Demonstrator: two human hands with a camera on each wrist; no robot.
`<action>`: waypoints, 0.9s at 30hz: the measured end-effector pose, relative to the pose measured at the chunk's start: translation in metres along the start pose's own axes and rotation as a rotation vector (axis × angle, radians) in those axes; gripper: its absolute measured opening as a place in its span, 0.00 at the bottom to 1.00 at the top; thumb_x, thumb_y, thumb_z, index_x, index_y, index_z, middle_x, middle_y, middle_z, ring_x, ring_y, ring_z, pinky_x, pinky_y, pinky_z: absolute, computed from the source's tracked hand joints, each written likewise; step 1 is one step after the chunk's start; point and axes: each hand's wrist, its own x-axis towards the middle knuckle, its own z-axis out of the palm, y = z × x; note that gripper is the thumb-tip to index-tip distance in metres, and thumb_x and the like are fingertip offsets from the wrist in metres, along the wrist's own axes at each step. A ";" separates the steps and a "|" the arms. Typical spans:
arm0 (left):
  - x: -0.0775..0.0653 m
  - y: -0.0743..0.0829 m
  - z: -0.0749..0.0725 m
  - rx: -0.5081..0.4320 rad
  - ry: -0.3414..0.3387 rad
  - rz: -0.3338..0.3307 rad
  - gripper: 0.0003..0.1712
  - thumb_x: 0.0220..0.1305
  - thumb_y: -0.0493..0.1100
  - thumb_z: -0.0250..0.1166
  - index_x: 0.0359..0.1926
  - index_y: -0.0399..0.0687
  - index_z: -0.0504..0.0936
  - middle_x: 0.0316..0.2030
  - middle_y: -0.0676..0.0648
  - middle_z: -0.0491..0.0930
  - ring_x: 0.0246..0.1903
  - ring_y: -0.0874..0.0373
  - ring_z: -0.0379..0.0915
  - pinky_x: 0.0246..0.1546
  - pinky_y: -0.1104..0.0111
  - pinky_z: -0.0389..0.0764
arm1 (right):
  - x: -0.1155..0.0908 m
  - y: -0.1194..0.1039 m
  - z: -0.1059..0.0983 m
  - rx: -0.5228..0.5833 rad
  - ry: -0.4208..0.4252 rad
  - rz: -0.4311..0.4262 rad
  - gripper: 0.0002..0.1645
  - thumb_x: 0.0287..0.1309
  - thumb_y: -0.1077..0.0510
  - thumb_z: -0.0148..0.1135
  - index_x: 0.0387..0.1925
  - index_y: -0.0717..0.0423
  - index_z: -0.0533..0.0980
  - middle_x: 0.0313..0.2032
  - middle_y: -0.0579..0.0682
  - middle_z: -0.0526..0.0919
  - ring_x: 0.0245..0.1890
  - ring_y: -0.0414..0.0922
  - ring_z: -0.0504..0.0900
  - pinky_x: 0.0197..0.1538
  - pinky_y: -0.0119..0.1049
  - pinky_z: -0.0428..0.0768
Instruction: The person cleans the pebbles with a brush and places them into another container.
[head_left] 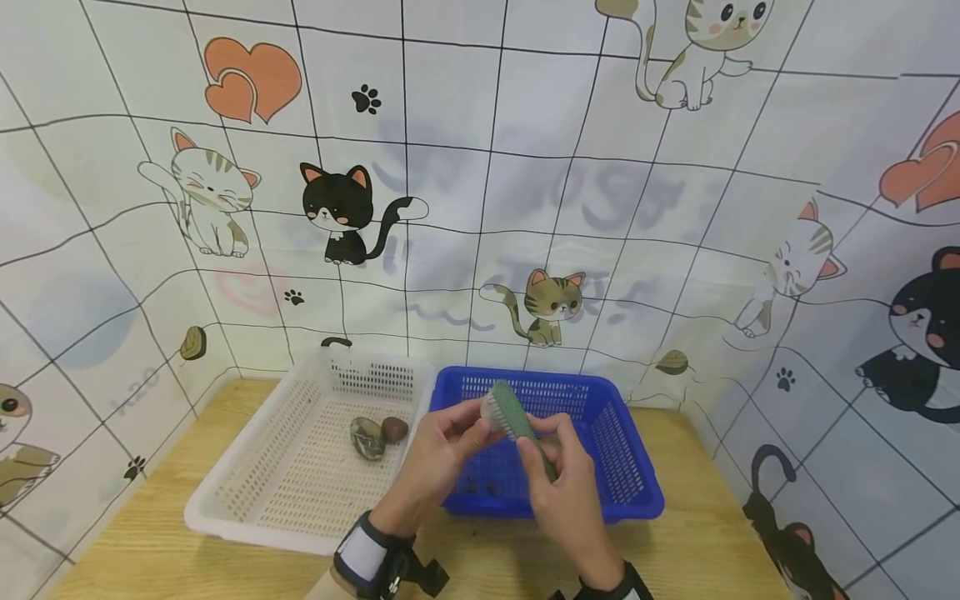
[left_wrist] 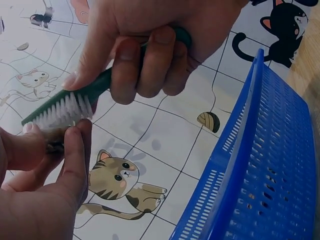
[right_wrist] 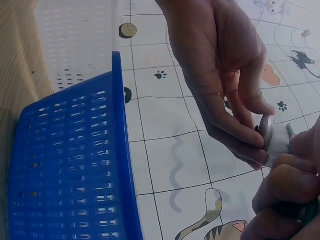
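Note:
My left hand (head_left: 438, 454) pinches a small stone (left_wrist: 54, 140) between thumb and fingers; most of it is hidden by the fingers. Curled round the handle of a green brush (head_left: 517, 417), my right hand (head_left: 566, 479) holds it with its thumb along the back. The brush's white bristles (left_wrist: 62, 111) press against the stone in the left wrist view. In the right wrist view the bristles meet the stone's edge (right_wrist: 265, 127) beside the left fingertips. Both hands are held up over the blue basket's near left part.
A blue plastic basket (head_left: 637, 492) stands on the wooden table (head_left: 247, 575), with a few small dark bits inside. Left of it is a white basket (head_left: 247, 525) holding a mottled stone (head_left: 367, 439) and a reddish-brown stone (head_left: 394, 430). A cat-print sheet (head_left: 450, 208) hangs behind.

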 end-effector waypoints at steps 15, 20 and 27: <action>-0.003 -0.004 0.005 -0.029 -0.004 0.033 0.25 0.79 0.44 0.63 0.71 0.38 0.78 0.63 0.43 0.85 0.63 0.56 0.83 0.67 0.64 0.82 | -0.004 -0.006 0.004 0.013 -0.015 -0.061 0.10 0.80 0.58 0.59 0.56 0.55 0.72 0.14 0.42 0.72 0.10 0.23 0.56 0.11 0.21 0.58; -0.006 0.001 0.006 -0.120 -0.051 0.057 0.28 0.80 0.43 0.61 0.73 0.34 0.73 0.66 0.39 0.82 0.65 0.54 0.82 0.71 0.62 0.79 | -0.003 -0.006 -0.002 0.030 0.028 -0.018 0.11 0.80 0.58 0.59 0.58 0.54 0.73 0.15 0.39 0.70 0.10 0.25 0.56 0.11 0.24 0.57; -0.009 0.004 0.005 -0.133 0.024 0.048 0.26 0.79 0.44 0.62 0.71 0.37 0.76 0.58 0.50 0.87 0.61 0.58 0.84 0.69 0.63 0.81 | -0.008 -0.010 0.001 0.027 -0.045 -0.115 0.09 0.79 0.62 0.59 0.54 0.55 0.71 0.15 0.40 0.69 0.12 0.23 0.56 0.13 0.23 0.60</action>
